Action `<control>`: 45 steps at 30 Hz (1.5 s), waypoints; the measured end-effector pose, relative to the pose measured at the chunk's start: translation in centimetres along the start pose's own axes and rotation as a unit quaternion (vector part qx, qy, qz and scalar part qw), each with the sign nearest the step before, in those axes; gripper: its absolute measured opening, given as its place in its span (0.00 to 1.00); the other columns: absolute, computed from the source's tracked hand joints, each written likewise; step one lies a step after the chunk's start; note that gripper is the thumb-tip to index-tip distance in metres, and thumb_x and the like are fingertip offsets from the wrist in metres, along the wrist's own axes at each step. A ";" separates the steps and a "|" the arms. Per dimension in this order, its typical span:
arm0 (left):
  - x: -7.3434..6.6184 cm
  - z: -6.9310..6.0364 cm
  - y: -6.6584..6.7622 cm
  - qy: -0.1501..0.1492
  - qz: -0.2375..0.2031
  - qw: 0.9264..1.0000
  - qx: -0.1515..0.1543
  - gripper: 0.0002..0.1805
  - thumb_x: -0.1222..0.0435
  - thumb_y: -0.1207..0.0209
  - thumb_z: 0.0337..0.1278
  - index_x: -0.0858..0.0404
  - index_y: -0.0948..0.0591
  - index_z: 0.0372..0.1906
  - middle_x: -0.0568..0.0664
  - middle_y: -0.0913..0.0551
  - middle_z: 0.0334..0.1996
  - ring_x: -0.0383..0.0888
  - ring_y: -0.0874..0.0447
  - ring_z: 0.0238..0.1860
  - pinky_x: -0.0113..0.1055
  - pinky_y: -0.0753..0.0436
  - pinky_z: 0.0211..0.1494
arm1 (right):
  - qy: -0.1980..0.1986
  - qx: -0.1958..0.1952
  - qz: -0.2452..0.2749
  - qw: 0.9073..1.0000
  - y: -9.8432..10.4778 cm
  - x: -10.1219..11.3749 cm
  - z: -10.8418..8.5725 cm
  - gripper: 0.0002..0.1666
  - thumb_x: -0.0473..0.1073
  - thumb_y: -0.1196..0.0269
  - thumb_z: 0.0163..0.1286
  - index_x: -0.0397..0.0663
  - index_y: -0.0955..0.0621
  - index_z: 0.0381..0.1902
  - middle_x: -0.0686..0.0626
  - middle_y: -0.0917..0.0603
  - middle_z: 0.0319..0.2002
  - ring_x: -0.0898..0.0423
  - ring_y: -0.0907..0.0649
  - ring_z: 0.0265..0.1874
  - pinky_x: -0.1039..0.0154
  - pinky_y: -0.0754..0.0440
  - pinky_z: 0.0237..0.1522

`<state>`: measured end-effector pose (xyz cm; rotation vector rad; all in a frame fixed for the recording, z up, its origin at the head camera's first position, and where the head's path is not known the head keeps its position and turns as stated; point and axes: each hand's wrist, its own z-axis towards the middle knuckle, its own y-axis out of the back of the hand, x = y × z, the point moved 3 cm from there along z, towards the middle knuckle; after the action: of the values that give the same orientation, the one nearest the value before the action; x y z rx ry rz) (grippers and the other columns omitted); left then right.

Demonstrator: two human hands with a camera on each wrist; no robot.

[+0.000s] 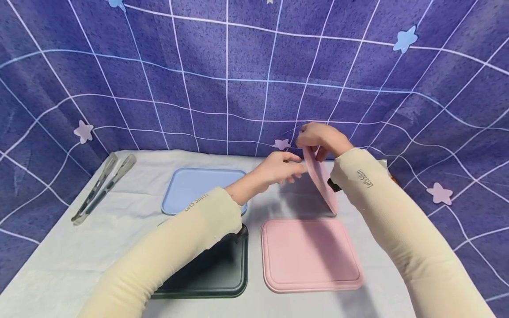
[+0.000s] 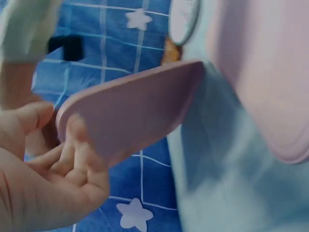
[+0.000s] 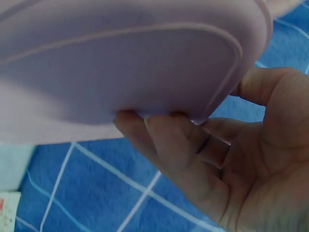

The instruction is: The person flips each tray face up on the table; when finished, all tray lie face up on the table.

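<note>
A thin pink board (image 1: 323,183) (image 2: 130,108) (image 3: 120,72) stands tilted on edge at the back right of the table, its lower corner close to the cloth. My right hand (image 1: 325,138) (image 3: 251,154) grips its upper end, fingers on one face. My left hand (image 1: 278,168) (image 2: 53,183) is at the board's left side, fingers loosely extended close to its edge; whether they touch it, I cannot tell. A second pink board (image 1: 312,256) (image 2: 275,72) lies flat in front of the raised one.
A light blue board (image 1: 203,187) lies at the back, left of centre. Nearer, a dark green board (image 1: 210,271) is partly covered by my left sleeve. Tongs (image 1: 104,190) lie far left. A patterned cloth (image 1: 203,101) hangs behind the table. Small items are partly hidden behind my right sleeve.
</note>
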<state>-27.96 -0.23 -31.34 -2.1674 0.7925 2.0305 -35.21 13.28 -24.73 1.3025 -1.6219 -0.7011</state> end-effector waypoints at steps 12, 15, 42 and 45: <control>3.5 0.1 0.9 0.078 0.068 0.987 0.121 0.31 0.56 0.44 0.70 0.60 0.33 0.74 0.54 0.11 0.45 0.40 0.17 0.33 0.30 0.27 0.32 | 0.027 -0.003 0.124 0.992 4.2 -5.6 -2.2 0.20 0.45 0.52 0.68 0.35 0.31 0.52 0.43 0.25 0.33 0.51 0.16 0.23 0.55 0.12 0.32; 4.9 0.3 1.5 0.107 0.078 0.982 0.133 0.33 0.56 0.45 0.71 0.60 0.37 0.76 0.57 0.13 0.50 0.40 0.17 0.33 0.30 0.27 0.32 | 0.028 0.003 0.178 0.984 5.2 -8.3 -2.6 0.29 0.44 0.53 0.72 0.34 0.36 0.66 0.44 0.26 0.36 0.55 0.16 0.23 0.57 0.12 0.31; 7.7 1.1 3.0 0.098 -0.090 0.986 0.105 0.33 0.63 0.48 0.73 0.56 0.43 0.78 0.53 0.16 0.46 0.43 0.15 0.38 0.29 0.25 0.32 | 0.085 0.090 0.499 0.858 1.5 -15.9 -2.5 0.39 0.40 0.54 0.80 0.57 0.57 0.81 0.56 0.15 0.34 0.61 0.13 0.27 0.62 0.13 0.32; 7.9 1.0 3.3 0.090 -0.114 0.985 0.095 0.39 0.65 0.47 0.72 0.53 0.49 0.81 0.51 0.16 0.43 0.41 0.16 0.36 0.29 0.26 0.31 | 0.080 0.082 0.504 0.856 0.8 -16.3 -2.4 0.41 0.43 0.53 0.81 0.58 0.59 0.82 0.57 0.15 0.33 0.61 0.13 0.26 0.62 0.13 0.32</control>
<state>-30.29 -5.21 -37.99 -2.2375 0.6845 1.6020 -33.01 29.27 -27.87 0.4301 -1.9374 0.1969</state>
